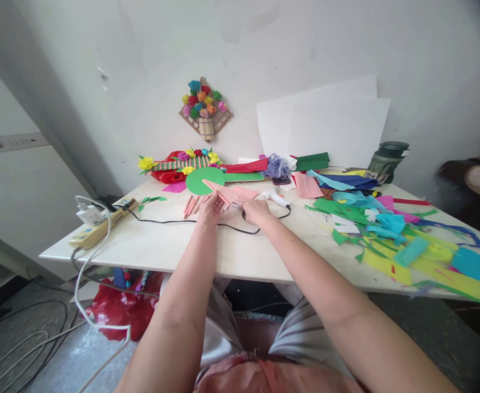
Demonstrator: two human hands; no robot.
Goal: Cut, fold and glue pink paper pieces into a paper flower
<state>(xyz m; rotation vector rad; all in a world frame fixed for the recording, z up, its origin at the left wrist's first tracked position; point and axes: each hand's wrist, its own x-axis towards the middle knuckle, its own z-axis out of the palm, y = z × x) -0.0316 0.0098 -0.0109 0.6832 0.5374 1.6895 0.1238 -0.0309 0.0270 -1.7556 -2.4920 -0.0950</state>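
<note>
A sheet of pink crepe paper [227,192] is held in my left hand [211,209], its fingers closed on the lower edge. My right hand [256,212] is closed around scissors [243,215], of which only a dark handle loop and a bit of blade show, right at the paper. Several rolled pink paper strips [190,205] lie just left of my left hand. Behind the pink paper is a green disc [204,180] with a long green strip to its right. A white glue gun [276,197] rests beyond my right hand, its black cord crossing the table.
Coloured paper scraps [381,224] cover the table's right side. A dark green bottle [388,162] stands at the back right. At left lies a power strip [102,225] with plugs and cables. Paper-flower work [182,162] and purple yarn [278,166] line the back.
</note>
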